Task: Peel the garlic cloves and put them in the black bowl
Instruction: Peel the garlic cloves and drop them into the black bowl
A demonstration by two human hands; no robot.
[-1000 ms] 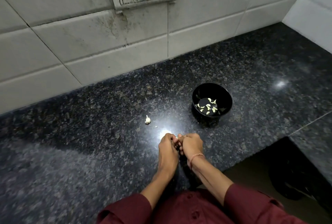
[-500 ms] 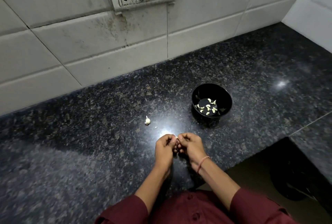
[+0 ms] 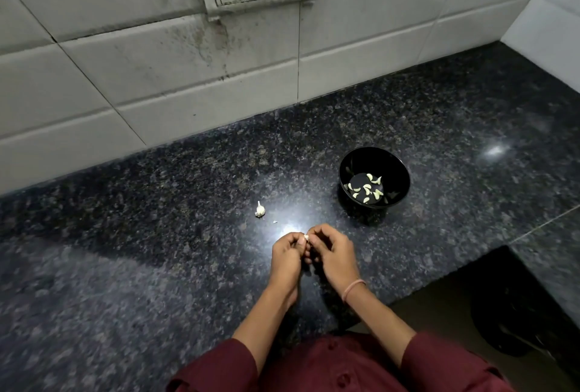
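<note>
1. Two hands meet at the near edge of the countertop (image 3: 157, 234), and the clearest change is between them: a pale tip of a garlic clove (image 3: 306, 237) now shows at the fingertips, where a second ago the knuckles closed over it and hid it.
2. Grip: the left hand (image 3: 287, 255) has its fingers curled in and pinches the clove from its side, while the right hand (image 3: 332, 253) curls over and nips the same clove from the other side. Both wrists have turned a little outward since the earlier frames, so the fingertips face up more.
3. I judge this as peeling in progress, with skin being worked loose. Whether any skin is already off this clove is too small to tell.
4. Nothing else has moved. The black bowl (image 3: 396, 168) stands beyond the right hand and apart from it, with the same scatter of peeled cloves (image 3: 367, 187) on its floor.
5. One unpeeled garlic piece (image 3: 260, 209) lies where it did, out past the left hand, with a tiny skin flake (image 3: 275, 222) just beside it.
6. For the task: the held clove is not yet in the bowl, and the piece on the counter is untouched, so at least two rounds of peeling and dropping seem to remain.
</note>
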